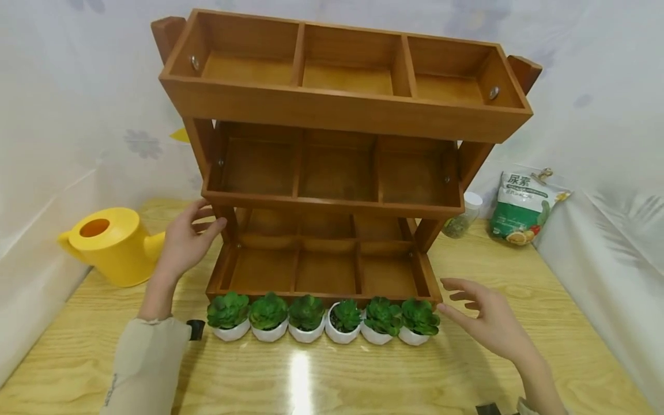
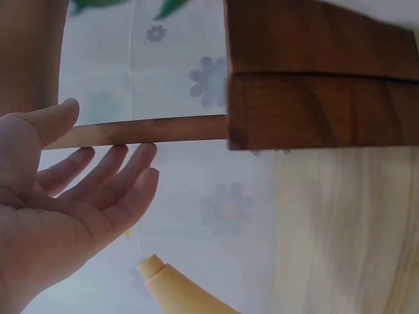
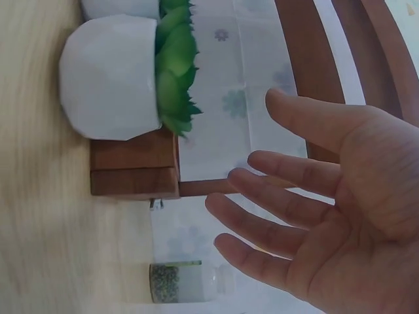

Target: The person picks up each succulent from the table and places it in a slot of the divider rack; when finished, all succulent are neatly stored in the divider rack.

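Observation:
A brown wooden three-tier plant stand (image 1: 332, 112) with divided trays stands in the middle of the head view. My left hand (image 1: 183, 242) is at its left post (image 2: 170, 128), thumb on one side and loosely bent fingers on the other in the left wrist view. Beside the stand's lower right front corner, my right hand (image 1: 490, 320) hovers with fingers spread and nothing in them. A row of several green succulents in white pots lines the bottom tray's front; the right-end succulent (image 1: 419, 318) is nearest my right hand. The right wrist view shows that white pot (image 3: 111, 78) close up.
A yellow watering can (image 1: 111, 245) is on the wooden table (image 1: 332, 386) at the left. Behind the stand on the right are a white-lidded jar (image 1: 461, 218) and a green-and-white bag (image 1: 524, 207) with a clip. Pale patterned sheeting (image 1: 586, 104) hangs around the table.

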A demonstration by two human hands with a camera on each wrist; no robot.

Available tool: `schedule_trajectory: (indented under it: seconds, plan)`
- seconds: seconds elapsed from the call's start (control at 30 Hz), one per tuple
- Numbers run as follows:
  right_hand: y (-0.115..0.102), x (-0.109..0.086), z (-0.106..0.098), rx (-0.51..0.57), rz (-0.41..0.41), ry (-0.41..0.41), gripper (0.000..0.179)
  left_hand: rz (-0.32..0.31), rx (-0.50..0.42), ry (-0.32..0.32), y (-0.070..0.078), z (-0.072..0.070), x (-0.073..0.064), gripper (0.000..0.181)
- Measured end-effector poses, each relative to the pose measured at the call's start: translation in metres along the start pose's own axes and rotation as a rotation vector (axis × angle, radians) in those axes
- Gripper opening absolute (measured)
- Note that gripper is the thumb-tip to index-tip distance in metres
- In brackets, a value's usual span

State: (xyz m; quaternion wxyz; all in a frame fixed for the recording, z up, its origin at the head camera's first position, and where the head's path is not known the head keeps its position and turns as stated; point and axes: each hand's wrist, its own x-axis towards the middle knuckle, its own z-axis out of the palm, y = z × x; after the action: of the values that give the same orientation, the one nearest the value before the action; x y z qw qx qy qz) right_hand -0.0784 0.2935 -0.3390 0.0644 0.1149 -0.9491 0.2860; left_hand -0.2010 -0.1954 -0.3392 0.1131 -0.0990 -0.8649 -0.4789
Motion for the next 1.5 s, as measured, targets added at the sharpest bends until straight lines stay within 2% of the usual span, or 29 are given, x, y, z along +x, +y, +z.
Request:
schedule_trajectory:
  seconds: [0.33, 0.6, 0.7, 0.87, 1.23, 1.5]
  plan:
    - [0.015, -0.017, 0.009, 0.064, 0.066, -0.034, 0.036, 0.019, 0.033, 0.071, -0.011, 0.003, 0.008, 0.054]
    - [0.017, -0.021, 0.023, 0.094, 0.058, -0.096, 0.035, 0.067, 0.081, 0.141, -0.014, 0.007, 0.010, 0.045]
    - [0.014, -0.020, 0.026, 0.094, 0.072, -0.127, 0.040, 0.071, 0.087, 0.144, -0.014, 0.007, 0.009, 0.045]
    - [0.011, -0.019, 0.031, 0.072, 0.076, -0.157, 0.060, 0.067, 0.076, 0.143, -0.014, 0.008, 0.010, 0.045]
    - [0.007, -0.016, 0.049, 0.073, 0.085, -0.160, 0.086, 0.068, 0.085, 0.150, -0.016, 0.010, 0.010, 0.043]
    - [0.003, -0.014, 0.056, 0.044, 0.069, -0.094, 0.076, 0.069, 0.089, 0.162, -0.015, 0.010, 0.011, 0.041]
